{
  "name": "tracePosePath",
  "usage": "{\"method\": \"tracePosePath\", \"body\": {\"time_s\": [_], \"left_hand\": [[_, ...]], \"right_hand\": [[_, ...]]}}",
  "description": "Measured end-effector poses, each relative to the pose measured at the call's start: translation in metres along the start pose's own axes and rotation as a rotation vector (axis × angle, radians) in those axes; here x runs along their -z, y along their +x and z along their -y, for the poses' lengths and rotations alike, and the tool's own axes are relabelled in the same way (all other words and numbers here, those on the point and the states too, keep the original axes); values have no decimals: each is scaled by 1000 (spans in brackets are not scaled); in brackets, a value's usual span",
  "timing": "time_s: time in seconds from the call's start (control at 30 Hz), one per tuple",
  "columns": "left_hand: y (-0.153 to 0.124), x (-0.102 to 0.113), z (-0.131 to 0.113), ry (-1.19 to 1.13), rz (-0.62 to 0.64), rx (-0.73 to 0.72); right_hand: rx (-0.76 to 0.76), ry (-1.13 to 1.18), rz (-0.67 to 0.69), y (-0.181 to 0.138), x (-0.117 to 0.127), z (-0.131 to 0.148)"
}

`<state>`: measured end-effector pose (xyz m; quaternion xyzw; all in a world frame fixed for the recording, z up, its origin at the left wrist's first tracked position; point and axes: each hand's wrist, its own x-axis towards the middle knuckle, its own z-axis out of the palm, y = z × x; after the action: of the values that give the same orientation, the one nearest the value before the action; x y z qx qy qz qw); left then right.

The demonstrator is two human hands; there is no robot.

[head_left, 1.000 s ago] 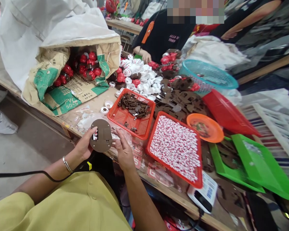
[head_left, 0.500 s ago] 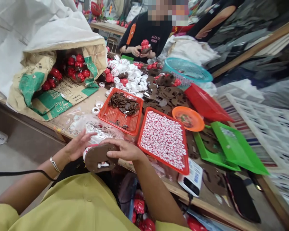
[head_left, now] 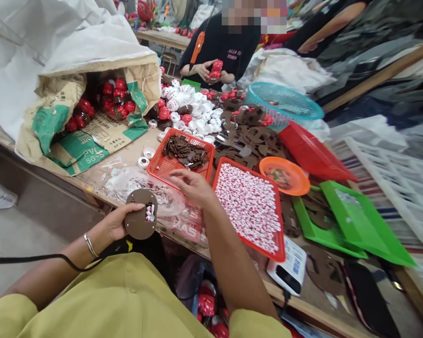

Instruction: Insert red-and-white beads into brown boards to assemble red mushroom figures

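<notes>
One brown disc, round, flat and matte like moulded plastic, was held at the near edge of the wooden table, its face turned up toward the camera. A small rectangular recess near its top was seen packed with red-and-white pieces. The left hand was closed on the disc's rim, thumb laid across the face, a metal bangle at the wrist. The right hand was stretched forward, palm down, fingers loosely spread and empty, over a crinkled clear bag just beside a red mesh basket of dark brown parts.
</notes>
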<state>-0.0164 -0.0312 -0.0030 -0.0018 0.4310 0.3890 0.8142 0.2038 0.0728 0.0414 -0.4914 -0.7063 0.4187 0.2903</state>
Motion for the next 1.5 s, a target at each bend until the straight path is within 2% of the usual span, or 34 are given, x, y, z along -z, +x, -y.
{"method": "tracePosePath", "body": {"time_s": [0.1, 0.23, 0.37, 0.47, 0.57, 0.7, 0.87, 1.0, 1.17, 1.3, 1.4, 1.5], "left_hand": [[-4, 4, -13, -42, -102, -127], [-6, 9, -23, -63, -121, -191], [-9, 9, -26, -79, -142, -194], [-14, 7, -29, -124, -152, -236], [-19, 9, -32, -143, -141, -229], [-18, 12, -34, -111, -47, -168], [-13, 9, -30, -84, -14, -128], [-13, 7, -30, -70, 2, -110], [-11, 15, -31, -94, -13, -129], [-9, 15, -28, -76, -66, -125], [-11, 9, -24, -86, -87, -123], [-12, 5, -20, -90, -65, -113]], "right_hand": [[-32, -242, -186, 13, 31, -24], [-137, -416, -175, 36, 51, -54], [-183, -445, -167, 55, 46, -73], [-183, -472, -201, 64, 46, -78], [-188, -526, -282, 75, 59, -77], [-228, -649, -346, 97, 76, -75], [-292, -797, -193, 116, 54, -88], [-310, -898, -128, 122, 37, -96], [-371, -950, -71, 121, 47, -96], [-386, -1007, -155, 111, 57, -96], [-412, -1036, -162, 109, 52, -95], [-399, -1021, -73, 110, 38, -93]]}}
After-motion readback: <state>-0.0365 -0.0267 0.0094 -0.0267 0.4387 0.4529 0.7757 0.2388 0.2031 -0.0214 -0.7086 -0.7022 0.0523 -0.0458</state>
